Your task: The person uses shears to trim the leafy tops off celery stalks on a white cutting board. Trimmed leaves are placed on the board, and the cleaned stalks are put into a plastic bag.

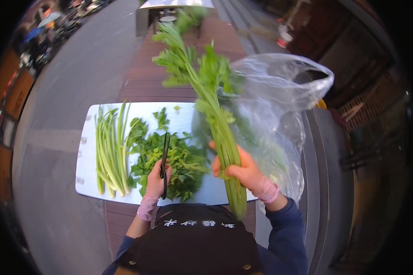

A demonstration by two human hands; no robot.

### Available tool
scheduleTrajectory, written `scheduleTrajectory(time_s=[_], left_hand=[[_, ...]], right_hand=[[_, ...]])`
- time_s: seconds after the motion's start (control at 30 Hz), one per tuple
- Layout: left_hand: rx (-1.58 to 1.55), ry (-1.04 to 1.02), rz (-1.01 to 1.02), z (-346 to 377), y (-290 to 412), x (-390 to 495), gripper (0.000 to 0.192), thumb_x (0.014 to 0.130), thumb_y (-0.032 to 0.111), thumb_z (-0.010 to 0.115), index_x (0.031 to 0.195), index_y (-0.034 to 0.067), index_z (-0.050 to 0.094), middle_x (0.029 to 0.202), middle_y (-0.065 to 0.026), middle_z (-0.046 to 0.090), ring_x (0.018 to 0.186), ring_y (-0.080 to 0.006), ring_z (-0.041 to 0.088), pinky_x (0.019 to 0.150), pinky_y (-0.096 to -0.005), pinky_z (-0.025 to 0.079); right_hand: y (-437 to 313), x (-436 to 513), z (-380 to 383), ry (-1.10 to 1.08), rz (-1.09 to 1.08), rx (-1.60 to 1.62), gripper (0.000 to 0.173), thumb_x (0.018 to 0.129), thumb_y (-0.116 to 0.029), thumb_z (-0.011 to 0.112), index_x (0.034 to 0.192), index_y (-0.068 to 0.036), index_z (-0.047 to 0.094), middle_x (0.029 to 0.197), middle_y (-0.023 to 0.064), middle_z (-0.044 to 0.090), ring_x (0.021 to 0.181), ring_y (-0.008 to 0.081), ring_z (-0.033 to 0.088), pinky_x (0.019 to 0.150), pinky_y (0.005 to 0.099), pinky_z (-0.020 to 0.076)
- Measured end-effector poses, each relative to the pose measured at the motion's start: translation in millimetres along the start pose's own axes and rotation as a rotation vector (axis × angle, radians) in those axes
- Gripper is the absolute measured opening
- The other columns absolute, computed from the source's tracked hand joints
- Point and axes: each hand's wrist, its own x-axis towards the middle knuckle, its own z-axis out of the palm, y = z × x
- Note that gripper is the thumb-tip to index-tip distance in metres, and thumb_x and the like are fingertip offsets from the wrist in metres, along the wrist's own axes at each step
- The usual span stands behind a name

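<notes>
My right hand [245,172], in a thin pinkish glove, grips a bunch of leafy celery [223,137] by its stalks, the leaves pointing away from me and blurred. My left hand [158,180], gloved too, holds black-handled scissors [165,154] with the blades pointing away; whether the blades are apart is unclear. Under and beside the scissors lies a heap of celery leaves [182,161] on a white cutting board [84,178]. Trimmed celery stalks [110,154] lie side by side at the board's left. A small leaf sprig [161,118] rests near the far edge.
A clear plastic bag [278,99] with greens inside overlaps the board's right side. The board lies on a brown wooden table [151,79]. Steps [313,165] run along the right. Pavement [65,144] and parked two-wheelers [79,17] are at the left.
</notes>
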Motion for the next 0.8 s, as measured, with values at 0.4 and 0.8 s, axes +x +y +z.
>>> scheduleTrajectory(time_s=[0.4, 0.8], left_hand=[[-0.502, 0.053, -0.071, -43, 43, -22, 0.041, 0.099, 0.022, 0.064, 0.13, -0.002, 0.052, 0.11, -0.0146, 0.07, 0.101, -0.0218, 0.067, 0.086, -0.0328, 0.052], [-0.366, -0.022, -0.371, -5, 14, -7, 0.039, 0.102, 0.033, 0.059, 0.126, 0.002, 0.058, 0.103, -0.0109, 0.071, 0.093, -0.0178, 0.068, 0.083, -0.0301, 0.052]], right_hand=[[120, 22, -14, -0.122, 0.337, -0.182, 0.036, 0.103, -0.024, 0.056, 0.132, -0.002, 0.055, 0.1, 0.0112, 0.07, 0.09, 0.0209, 0.069, 0.081, 0.0353, 0.0554], [200, 31, -11, 0.062, 0.152, -0.445, 0.031, 0.097, -0.019, 0.067, 0.121, -0.002, 0.06, 0.101, 0.007, 0.066, 0.089, 0.0145, 0.061, 0.079, 0.0288, 0.0502]])
